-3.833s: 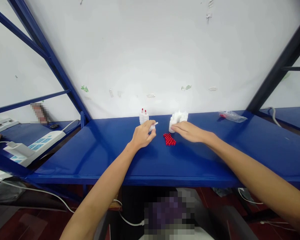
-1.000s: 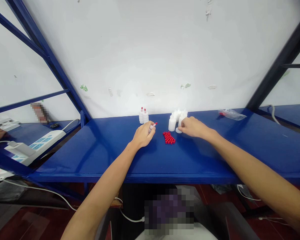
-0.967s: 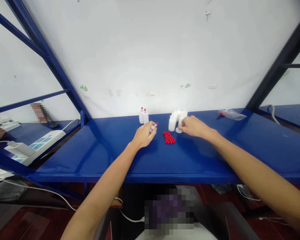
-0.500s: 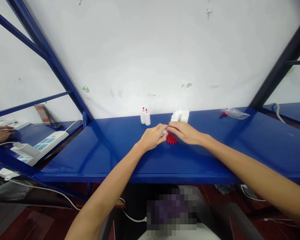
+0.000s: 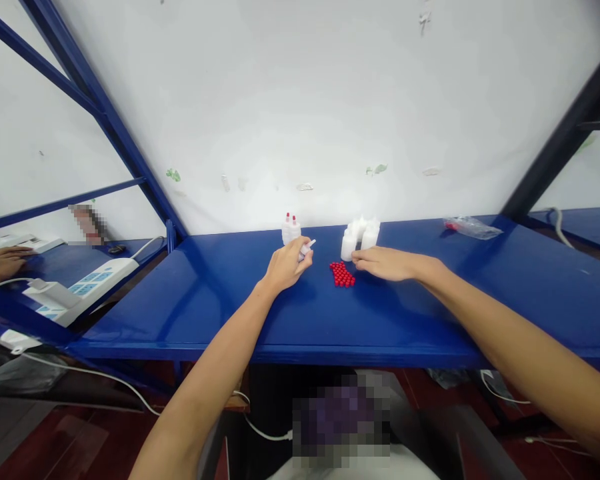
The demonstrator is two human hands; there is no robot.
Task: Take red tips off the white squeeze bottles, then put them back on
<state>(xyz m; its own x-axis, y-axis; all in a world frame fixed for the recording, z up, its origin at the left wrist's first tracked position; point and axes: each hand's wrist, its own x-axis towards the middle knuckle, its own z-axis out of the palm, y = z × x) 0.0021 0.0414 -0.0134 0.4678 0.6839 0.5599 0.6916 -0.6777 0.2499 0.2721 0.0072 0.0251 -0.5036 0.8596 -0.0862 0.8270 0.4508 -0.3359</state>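
1. The left hand [image 5: 285, 265] is curled around a bottle [image 5: 305, 251], gripping it above the table [image 5: 290, 327]; its white nozzle [image 5: 311, 243] tilts up and to the right.
2. The right hand [image 5: 390, 264] is palm down, fingers close together and fairly straight, tips beside the front of the white bottles [image 5: 347, 245]; whether it pinches anything, I cannot tell.
3. The red caps [image 5: 342, 275] lie clustered on the table between the hands, nearer the right.
4. Just behind the left hand stand red-tipped bottles [image 5: 291, 231].
5. A clear bag [image 5: 477, 229] with something red inside lies at the back right.
6. At far left, another person's hand [image 5: 5, 262] rests near a power strip [image 5: 93, 283].
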